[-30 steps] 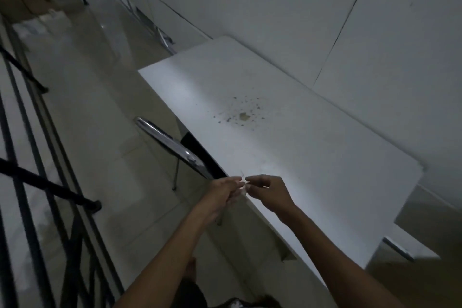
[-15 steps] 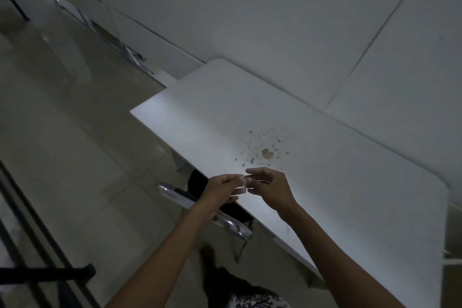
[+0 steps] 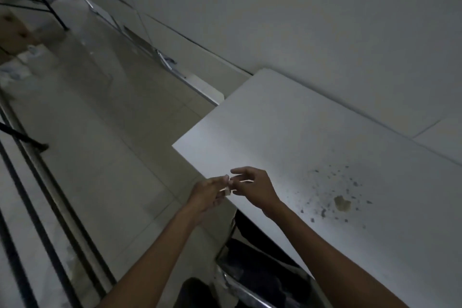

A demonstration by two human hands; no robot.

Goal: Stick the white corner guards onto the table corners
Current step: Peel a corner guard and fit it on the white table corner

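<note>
While both hands meet just over the near edge of the tabletop (image 3: 287, 132), the left hand (image 3: 208, 191) and right hand (image 3: 252, 189) pinch a small white corner guard (image 3: 227, 190) between their fingers, seemingly working at its backing, though it is too small and blurred to be sure. The bare near-left table corner (image 3: 175, 145) lies a little beyond them. Likely risks: the adhesive could fold onto itself or stick to the fingers, or the guard could drop to the floor (image 3: 105, 132). Crumbs and a stain (image 3: 342, 203) on the right might foul the glue. No writing or brand is readable.
</note>
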